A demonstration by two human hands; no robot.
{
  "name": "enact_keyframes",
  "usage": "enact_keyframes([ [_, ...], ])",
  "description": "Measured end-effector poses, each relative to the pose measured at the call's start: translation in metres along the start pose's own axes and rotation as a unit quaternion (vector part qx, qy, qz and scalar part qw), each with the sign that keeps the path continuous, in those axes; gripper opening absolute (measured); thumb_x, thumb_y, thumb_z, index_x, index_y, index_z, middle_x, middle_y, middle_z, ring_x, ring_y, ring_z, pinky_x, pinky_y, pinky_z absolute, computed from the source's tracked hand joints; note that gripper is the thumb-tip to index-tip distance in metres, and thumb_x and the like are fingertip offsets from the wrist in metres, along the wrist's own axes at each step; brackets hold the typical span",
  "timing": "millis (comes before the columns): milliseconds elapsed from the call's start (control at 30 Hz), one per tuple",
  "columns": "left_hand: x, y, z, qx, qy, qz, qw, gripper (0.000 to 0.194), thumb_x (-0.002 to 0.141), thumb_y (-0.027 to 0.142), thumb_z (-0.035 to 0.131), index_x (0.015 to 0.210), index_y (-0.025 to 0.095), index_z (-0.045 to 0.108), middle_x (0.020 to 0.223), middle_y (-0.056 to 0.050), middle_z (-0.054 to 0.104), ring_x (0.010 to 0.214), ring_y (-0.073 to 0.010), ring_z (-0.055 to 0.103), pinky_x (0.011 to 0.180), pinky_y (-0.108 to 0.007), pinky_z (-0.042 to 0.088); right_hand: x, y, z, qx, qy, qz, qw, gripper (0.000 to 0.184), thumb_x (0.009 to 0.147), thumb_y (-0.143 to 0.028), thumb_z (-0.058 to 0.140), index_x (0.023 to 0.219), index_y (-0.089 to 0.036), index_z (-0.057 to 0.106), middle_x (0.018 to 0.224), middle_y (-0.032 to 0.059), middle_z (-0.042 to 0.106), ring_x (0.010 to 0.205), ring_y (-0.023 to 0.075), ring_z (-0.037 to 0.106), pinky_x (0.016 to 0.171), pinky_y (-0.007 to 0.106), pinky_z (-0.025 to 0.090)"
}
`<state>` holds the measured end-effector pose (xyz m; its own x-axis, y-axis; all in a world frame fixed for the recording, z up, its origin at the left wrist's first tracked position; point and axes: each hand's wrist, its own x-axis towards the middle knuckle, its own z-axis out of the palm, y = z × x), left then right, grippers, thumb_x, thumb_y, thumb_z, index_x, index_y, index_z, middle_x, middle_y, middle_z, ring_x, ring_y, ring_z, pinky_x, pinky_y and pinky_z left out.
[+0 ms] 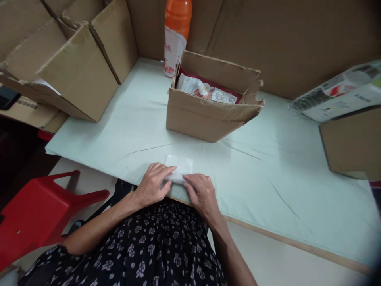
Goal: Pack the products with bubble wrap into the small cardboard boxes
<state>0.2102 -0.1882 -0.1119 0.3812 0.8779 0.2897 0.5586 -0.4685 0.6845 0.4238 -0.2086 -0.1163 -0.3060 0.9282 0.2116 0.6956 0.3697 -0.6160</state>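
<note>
Fingers of left hand (152, 182) and right hand (204, 192) pinch the near edge of a whitish translucent rectangular plastic packet (185, 163). Handling looks unfinished; how much is done, can't tell.

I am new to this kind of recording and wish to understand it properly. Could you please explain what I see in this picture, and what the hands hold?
There is no machine here: a person works with two bare hands. The single picture comes from a camera worn on the head, looking forward and down, so you see roughly what the person sees.

The left hand and right hand both touch a small clear plastic packet at the near edge of a pale green tabletop. How firmly they grip it, I cannot tell.

Beyond them stands an open cardboard box with patterned packaging inside. Behind it, to the left, is an orange bottle with a white label.
</note>
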Motion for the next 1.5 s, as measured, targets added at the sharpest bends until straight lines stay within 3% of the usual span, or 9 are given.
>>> enact_keyframes([
  [333, 0.023, -0.014, 0.011, 0.097, 0.009, -0.068, 0.993, 0.033, 0.094, 0.024, 0.055, 0.124, 0.015, 0.064, 0.112, -0.013, 0.07, 0.104, -0.029, 0.063, 0.094, -0.047, 0.052, 0.027, 0.01, 0.006, -0.137, -0.013, 0.071, 0.988, 0.037, 0.097, -0.041, 0.058, 0.125, -0.017, 0.065, 0.143, 0.017, 0.059, 0.128, 0.0359, 0.053, 0.099, 0.051, 0.045],
  [567, 0.015, -0.013, -0.001, 0.016, -0.044, -0.063, 0.997, 0.057, 0.086, 0.017, 0.057, 0.142, 0.016, 0.049, 0.125, -0.013, 0.066, 0.113, -0.0285, 0.06, 0.1, -0.048, 0.051, 0.015, 0.004, 0.004, -0.002, -0.046, 0.023, 0.999, 0.007, 0.095, -0.027, 0.058, 0.099, -0.022, 0.061, 0.123, 0.0111, 0.069, 0.111, 0.0277, 0.064, 0.093, 0.045, 0.05],
  [733, 0.013, -0.003, -0.001, 0.005, -0.101, -0.029, 0.994, 0.052, 0.09, 0.011, 0.052, 0.141, 0.018, 0.05, 0.107, -0.009, 0.07, 0.098, -0.0241, 0.063, 0.091, -0.044, 0.055, 0.012, 0.0, -0.014, 0.045, -0.114, 0.074, 0.99, 0.043, 0.092, -0.022, 0.061, 0.135, -0.022, 0.053, 0.115, 0.0081, 0.072, 0.098, 0.0232, 0.068, 0.088, 0.04, 0.055],
  [867, 0.036, 0.01, -0.015, 0.018, -0.09, 0.063, 0.994, 0.048, 0.091, 0.018, 0.06, 0.138, 0.017, 0.052, 0.11, -0.01, 0.069, 0.1, -0.0243, 0.064, 0.09, -0.043, 0.057, 0.027, 0.004, -0.047, 0.009, -0.159, 0.011, 0.987, 0.02, 0.097, -0.025, 0.056, 0.113, -0.025, 0.068, 0.107, 0.0061, 0.076, 0.096, 0.0242, 0.07, 0.091, 0.043, 0.055],
  [933, 0.062, 0.016, -0.033, 0.043, -0.016, 0.128, 0.991, 0.051, 0.09, 0.026, 0.066, 0.138, 0.017, 0.051, 0.123, -0.014, 0.066, 0.114, -0.0271, 0.062, 0.098, -0.044, 0.054, 0.041, 0.004, -0.077, 0.013, -0.101, -0.021, 0.995, 0.016, 0.099, -0.029, 0.056, 0.108, -0.025, 0.069, 0.102, 0.0058, 0.076, 0.091, 0.0232, 0.071, 0.084, 0.039, 0.057],
  [1067, 0.133, 0.017, -0.067, 0.154, 0.167, 0.194, 0.954, 0.05, 0.093, 0.02, 0.063, 0.141, 0.017, 0.051, 0.14, -0.018, 0.058, 0.139, -0.032, 0.049, 0.112, -0.05, 0.043, 0.088, -0.003, -0.154, -0.068, 0.149, -0.023, 0.986, 0.017, 0.095, -0.04, 0.066, 0.108, -0.029, 0.069, 0.095, 0.0026, 0.075, 0.08, 0.0219, 0.07, 0.073, 0.035, 0.057],
  [1167, 0.17, 0.009, -0.073, 0.195, 0.219, 0.195, 0.936, 0.034, 0.094, 0.012, 0.056, 0.127, 0.016, 0.06, 0.121, -0.013, 0.069, 0.128, -0.0298, 0.059, 0.107, -0.048, 0.046, 0.143, -0.008, -0.196, -0.169, 0.229, -0.031, 0.958, 0.015, 0.092, -0.041, 0.068, 0.102, -0.03, 0.072, 0.088, 0.0019, 0.074, 0.074, 0.0224, 0.068, 0.072, 0.036, 0.055],
  [1333, 0.172, -0.002, -0.062, 0.185, 0.232, 0.21, 0.932, 0.021, 0.09, 0.005, 0.058, 0.106, 0.015, 0.065, 0.098, -0.008, 0.074, 0.117, -0.0269, 0.065, 0.104, -0.046, 0.047, 0.235, 0.0, -0.193, -0.263, -0.04, -0.093, 0.959, 0.016, 0.091, -0.029, 0.064, 0.103, -0.023, 0.074, 0.099, 0.006, 0.077, 0.084, 0.0251, 0.07, 0.073, 0.035, 0.051],
  [1500, 0.164, -0.002, -0.061, 0.178, 0.223, 0.208, 0.936, 0.022, 0.09, 0.004, 0.058, 0.105, 0.018, 0.065, 0.097, -0.005, 0.074, 0.106, -0.0225, 0.069, 0.107, -0.048, 0.046, 0.277, 0.003, -0.145, -0.419, -0.277, -0.099, 0.859, 0.022, 0.094, -0.02, 0.054, 0.104, -0.019, 0.073, 0.087, 0.0091, 0.077, 0.077, 0.0232, 0.07, 0.062, 0.03, 0.038],
])
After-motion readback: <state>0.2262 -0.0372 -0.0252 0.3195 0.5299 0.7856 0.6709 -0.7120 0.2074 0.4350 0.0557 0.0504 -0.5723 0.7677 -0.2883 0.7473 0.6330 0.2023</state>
